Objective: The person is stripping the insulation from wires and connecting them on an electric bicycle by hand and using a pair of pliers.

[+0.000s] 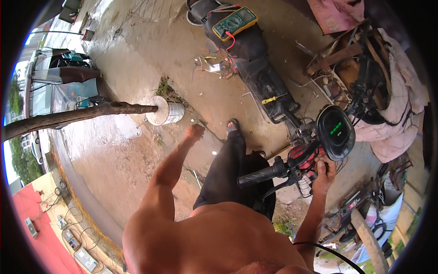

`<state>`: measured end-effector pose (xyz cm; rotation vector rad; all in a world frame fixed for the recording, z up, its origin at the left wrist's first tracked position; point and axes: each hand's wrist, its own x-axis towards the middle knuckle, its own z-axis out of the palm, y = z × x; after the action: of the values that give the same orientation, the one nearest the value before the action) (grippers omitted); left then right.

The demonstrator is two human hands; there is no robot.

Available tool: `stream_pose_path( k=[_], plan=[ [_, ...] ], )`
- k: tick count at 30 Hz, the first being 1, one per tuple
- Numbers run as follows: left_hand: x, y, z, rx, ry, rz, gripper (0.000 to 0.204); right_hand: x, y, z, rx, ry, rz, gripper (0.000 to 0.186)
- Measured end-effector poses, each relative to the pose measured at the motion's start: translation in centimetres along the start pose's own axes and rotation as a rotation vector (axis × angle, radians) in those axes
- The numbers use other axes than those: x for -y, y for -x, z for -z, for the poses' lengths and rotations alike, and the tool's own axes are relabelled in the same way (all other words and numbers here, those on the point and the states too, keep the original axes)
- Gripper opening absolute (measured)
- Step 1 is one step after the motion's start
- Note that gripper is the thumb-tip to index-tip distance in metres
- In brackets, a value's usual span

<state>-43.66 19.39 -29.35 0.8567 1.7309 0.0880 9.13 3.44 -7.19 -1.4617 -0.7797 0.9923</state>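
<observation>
An electric scooter stands in front of me, its black handlebar grip (256, 177) pointing toward my body. Its round display (336, 132) shows green lit figures. My right hand (325, 174) is raised behind the handlebar, below the display, with its fingers pinched beside the red front part (303, 156); what they hold is hidden. My left hand (195, 132) hangs out to the left, fingers curled, apart from the scooter; anything inside it is too small to tell. On the black seat (255, 45) lies a green-and-yellow multimeter (235, 23) with a red lead. A yellow-handled tool (269, 99) rests farther down the scooter.
Left of me, a wooden pole (105, 110) leans out of a white concrete-filled bucket (171, 112). Wire scraps and a small white box (214, 67) litter the ground beside the scooter. A frame heaped with parts and pink cloth (397, 91) stands at right.
</observation>
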Motion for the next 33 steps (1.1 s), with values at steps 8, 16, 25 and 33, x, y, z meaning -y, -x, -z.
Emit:
stream_pose_path(
  k=[8, 16, 25, 33],
  plan=[
    [-0.7, 3.6, -4.1, 0.187, -0.027, -0.149, 0.027, 1.7, -0.2, -2.0, -0.06, 0.038, 0.028, 0.015],
    [-0.1, -5.8, -1.6, 0.209, -0.597, -0.564, 0.025, 1.5, 0.4, -4.1, -0.234, 0.089, 0.103, 0.014],
    [-7.8, -18.3, -0.1, 0.426, -0.671, -0.753, 0.029, 1.3, 0.8, -5.0, -0.474, 0.431, 0.112, 0.017],
    [-7.4, -40.4, 4.1, 0.427, 0.076, -0.181, 0.019, 1.2, 4.2, -1.6, -0.297, 1.593, 0.248, 0.032]
  ],
)
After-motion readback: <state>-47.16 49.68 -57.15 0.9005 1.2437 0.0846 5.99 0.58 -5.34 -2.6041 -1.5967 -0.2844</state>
